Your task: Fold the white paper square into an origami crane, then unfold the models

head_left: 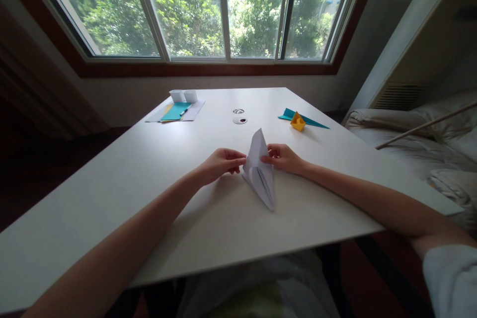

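A folded sheet of white paper (258,153) stands partly raised over the table, with one pointed flap up and a long tip pointing toward me. Its left edge is pinched between the thumb and fingers of my left hand (224,163). On the opposite edge, my right hand (283,158) grips the paper with its thumb in front and the fingers bent behind. Layered creases show in the lower half of the paper. The fingertips behind the flap are partly hidden.
On the white table (149,184), a teal paper plane (315,121) and a yellow paper boat (297,121) lie at right. Coloured sheets (174,111) with a pen (185,110) and white folded boxes (190,96) are back left. Two round discs (240,120) lie mid-table.
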The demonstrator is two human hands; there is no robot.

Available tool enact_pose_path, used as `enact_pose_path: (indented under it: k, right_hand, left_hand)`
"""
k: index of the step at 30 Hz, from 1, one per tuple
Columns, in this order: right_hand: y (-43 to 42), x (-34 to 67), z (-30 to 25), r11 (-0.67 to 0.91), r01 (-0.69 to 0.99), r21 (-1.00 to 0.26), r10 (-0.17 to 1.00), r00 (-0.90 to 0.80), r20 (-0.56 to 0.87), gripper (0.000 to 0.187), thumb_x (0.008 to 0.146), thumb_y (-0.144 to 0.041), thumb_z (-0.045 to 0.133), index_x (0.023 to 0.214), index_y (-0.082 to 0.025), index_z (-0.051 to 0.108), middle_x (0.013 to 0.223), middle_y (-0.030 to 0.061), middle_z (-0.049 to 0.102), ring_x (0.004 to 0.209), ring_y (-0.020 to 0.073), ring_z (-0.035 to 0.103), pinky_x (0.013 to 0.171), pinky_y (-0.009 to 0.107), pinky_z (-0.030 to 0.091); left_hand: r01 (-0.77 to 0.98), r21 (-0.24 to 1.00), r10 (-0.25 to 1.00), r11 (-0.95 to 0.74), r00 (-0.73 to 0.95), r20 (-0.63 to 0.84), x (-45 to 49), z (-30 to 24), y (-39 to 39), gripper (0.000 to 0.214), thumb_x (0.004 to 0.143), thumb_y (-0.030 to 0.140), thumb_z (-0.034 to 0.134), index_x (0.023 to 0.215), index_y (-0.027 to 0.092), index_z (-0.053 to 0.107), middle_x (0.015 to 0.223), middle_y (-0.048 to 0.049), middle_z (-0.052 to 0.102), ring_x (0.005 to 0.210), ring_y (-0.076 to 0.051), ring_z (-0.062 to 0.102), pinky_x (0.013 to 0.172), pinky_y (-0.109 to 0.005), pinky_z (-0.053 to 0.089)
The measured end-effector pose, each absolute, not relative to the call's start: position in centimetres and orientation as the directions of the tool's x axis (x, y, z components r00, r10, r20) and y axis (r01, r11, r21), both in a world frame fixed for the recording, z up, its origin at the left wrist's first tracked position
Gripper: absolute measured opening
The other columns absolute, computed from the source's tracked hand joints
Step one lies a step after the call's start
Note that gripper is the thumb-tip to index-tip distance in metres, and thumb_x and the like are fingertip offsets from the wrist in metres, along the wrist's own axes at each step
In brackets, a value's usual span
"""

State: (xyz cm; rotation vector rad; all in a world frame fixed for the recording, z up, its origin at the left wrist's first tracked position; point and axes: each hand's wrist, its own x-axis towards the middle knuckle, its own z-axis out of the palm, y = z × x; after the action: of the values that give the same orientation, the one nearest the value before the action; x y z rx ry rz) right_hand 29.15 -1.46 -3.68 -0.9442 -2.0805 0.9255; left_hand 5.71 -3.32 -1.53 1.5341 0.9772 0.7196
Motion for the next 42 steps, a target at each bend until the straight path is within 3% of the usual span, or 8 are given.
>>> enact_pose_path:
  k: [9,15,21,28,34,42]
  right_hand:
    - [-2.0,28.6,-3.1,0.48,0.315,-0.819,0.808,-0.524,0.272,0.032,0.075,-0.041,0.059,0.09,-0.014,0.061,0.069,0.0008,0.061,0.057,0.0096,0.049,0.052,0.021,0.037]
    - [-2.4,28.4,-2.9,0.468,0.298,-0.832,0.798,-0.548,0.253,0.031,0.075,-0.041,0.059,0.09,-0.013,0.061,0.071,0.0019,0.062,0.059,0.0105,0.05,0.053,0.022,0.038]
    - [-2.9,28.0,-2.7,0.496,0.319,-0.808,0.77,-0.591,0.239,0.031,0.076,-0.04,0.058,0.092,-0.014,0.061,0.072,0.0014,0.06,0.06,0.01,0.049,0.054,0.022,0.038]
    - [-3.1,27.7,-2.5,0.507,0.286,-0.813,0.792,-0.527,0.309,0.03,0.081,-0.043,0.05,0.076,-0.015,0.058,0.064,0.0001,0.055,0.06,0.0105,0.048,0.055,0.023,0.039]
    - [-3.7,27.2,-2.1,0.551,0.357,-0.754,0.79,-0.514,0.333,0.029,0.08,-0.041,0.053,0.068,-0.015,0.058,0.058,-0.0011,0.053,0.055,0.0092,0.044,0.053,0.023,0.036]
    - [-3.5,27.0,-1.0,0.575,0.311,-0.757,0.809,-0.354,0.469,0.031,0.079,-0.045,0.054,0.083,-0.015,0.062,0.075,0.0048,0.064,0.067,0.0135,0.055,0.059,0.026,0.042]
  left_hand:
    - [0.317,0.933,0.921,-0.168,0.387,0.035,7.1,-1.3,-4.1,0.026,0.065,0.04,0.067,0.069,0.015,0.067,0.052,0.0011,0.053,0.046,-0.008,0.043,0.041,-0.018,0.032]
    - [0.358,0.885,0.918,-0.298,0.362,0.163,7.7,-1.5,-4.0,0.036,0.069,0.048,0.062,0.058,0.013,0.061,0.046,0.0028,0.047,0.044,-0.007,0.04,0.041,-0.018,0.029]
    - [0.274,0.883,0.92,-0.382,0.208,0.333,8.3,-1.5,-3.8,0.03,0.071,0.043,0.063,0.071,0.013,0.066,0.067,-0.0035,0.063,0.061,-0.012,0.053,0.058,-0.023,0.042]
    - [0.234,0.902,0.928,-0.362,0.181,0.325,8.7,-1.0,-4.1,0.028,0.066,0.04,0.067,0.069,0.013,0.065,0.066,-0.0041,0.064,0.062,-0.013,0.055,0.057,-0.024,0.044]
    - [0.191,0.896,0.916,-0.401,0.11,0.386,9.1,-0.9,-4.1,0.025,0.068,0.038,0.067,0.073,0.013,0.067,0.072,-0.004,0.066,0.065,-0.013,0.056,0.061,-0.024,0.046]
    - [0.171,0.898,0.912,-0.406,0.133,0.387,9.2,-1.1,-4.1,0.024,0.068,0.037,0.068,0.071,0.013,0.067,0.067,-0.0025,0.065,0.061,-0.012,0.056,0.057,-0.023,0.044]
